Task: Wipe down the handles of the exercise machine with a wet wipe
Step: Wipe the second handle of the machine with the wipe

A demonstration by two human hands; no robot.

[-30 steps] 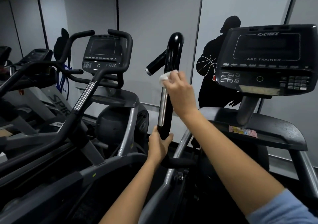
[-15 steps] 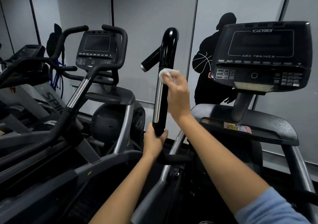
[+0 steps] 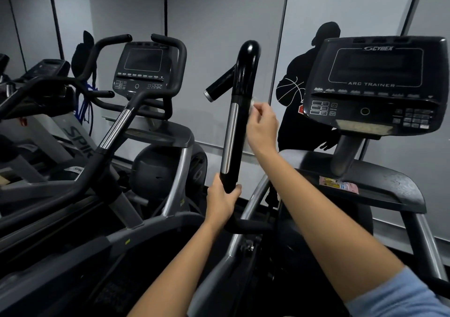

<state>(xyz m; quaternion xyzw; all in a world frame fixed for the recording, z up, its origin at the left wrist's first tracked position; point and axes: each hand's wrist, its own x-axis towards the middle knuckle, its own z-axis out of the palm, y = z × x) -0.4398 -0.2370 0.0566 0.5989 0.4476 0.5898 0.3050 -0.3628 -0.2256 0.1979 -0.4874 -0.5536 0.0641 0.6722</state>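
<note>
Far left there's a row of other cardio machines, and the closest neighboring machine point(image 3: 146, 126) has its own dark console point(image 3: 142, 69) framed by curved black bars. Moving toward the middle, the left hand point(image 3: 222, 201) has its grip clamped around the bottom end of the upright black handle point(image 3: 239, 112), right where the tube bends off toward the frame. The handle stands nearly upright with a slight lean, has a silver strip running down its left face, and a short side peg sticks out to the left near its rounded top. Just right of that, the right hand point(image 3: 261, 126) is pressed against the handle's right side around mid-height, grip pinched on the wet wipe point(image 3: 252, 103); only a small white corner of it pokes out above the fingertips, touching the tube. Further right sits the Cybex Arc Trainer console point(image 3: 375, 85), screen dark, and a bit of light blue sleeve point(image 3: 399, 297) shows at the bottom right corner.
</note>
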